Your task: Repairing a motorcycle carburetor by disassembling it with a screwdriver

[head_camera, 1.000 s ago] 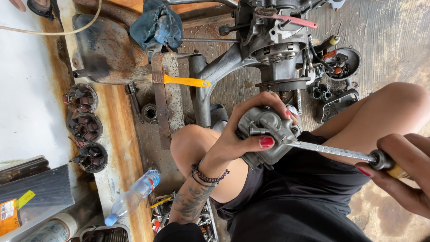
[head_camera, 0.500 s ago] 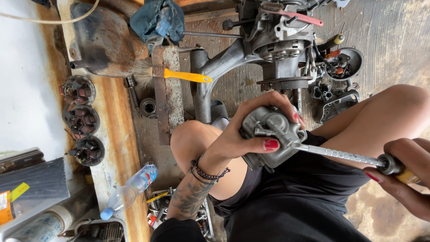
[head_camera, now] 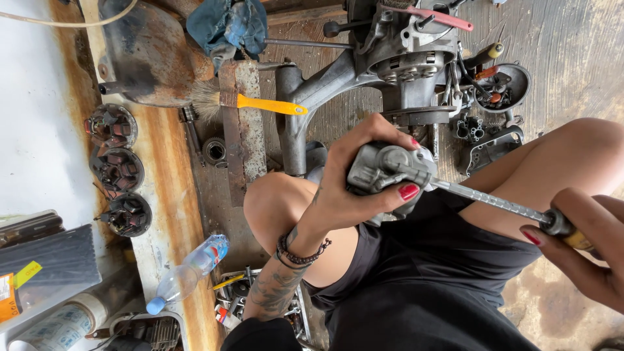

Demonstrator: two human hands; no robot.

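Carburettor body (head_camera: 389, 170) sat clamped in left hand (head_camera: 351, 188) over the knees, braced against turning. Right hand (head_camera: 588, 250) was closed on screwdriver (head_camera: 500, 203) handle, shaft entering the part's right side. Yellow-handled brush (head_camera: 250, 102) lay well beyond the left hand.

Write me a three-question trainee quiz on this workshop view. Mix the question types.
1. True or false: the left hand grips a grey metal part above the lap.
2. What does the right hand hold? A) a hammer B) a screwdriver whose shaft reaches the metal part C) a plastic bottle
3. Fill in: the paintbrush lying on the floor has a ____ handle.

Key: 1 true; 2 B; 3 yellow.
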